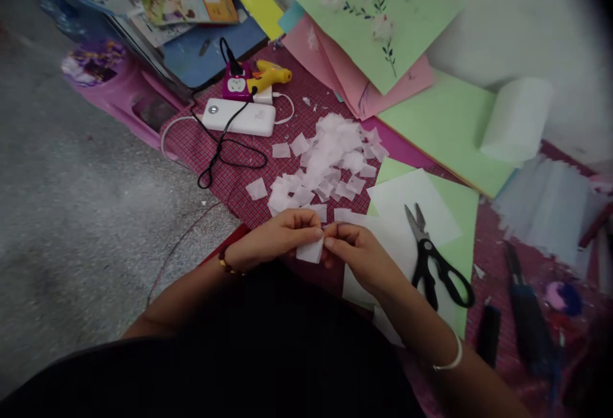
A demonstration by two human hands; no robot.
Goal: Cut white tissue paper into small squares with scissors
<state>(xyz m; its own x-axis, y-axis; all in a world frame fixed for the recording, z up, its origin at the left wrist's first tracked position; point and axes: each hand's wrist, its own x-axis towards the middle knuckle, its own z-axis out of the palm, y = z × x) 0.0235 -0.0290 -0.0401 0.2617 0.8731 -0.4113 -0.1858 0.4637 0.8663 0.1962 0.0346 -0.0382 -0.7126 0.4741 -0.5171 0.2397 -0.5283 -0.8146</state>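
Note:
Between my two hands is a small white paper square point(310, 250), held near the table's front edge. My left hand point(292, 230) pinches its upper part between thumb and fingers. At its right edge, the fingertips of my right hand point(352, 249) are pressed together on the same paper. Just beyond my hands lies a loose heap of white paper squares point(335, 150), with several single ones scattered to its left. Black-handled scissors point(428, 246) rest slightly spread on white paper sheets point(412, 204) to the right of my right hand.
A yellow glue gun point(271, 76), a purple power socket point(236, 83) and a white power bank point(239, 117) with cables lie at the back left. Green sheets point(440, 124) and a white roll point(517, 118) are at the back right. A dark-handled knife point(527, 309) lies far right.

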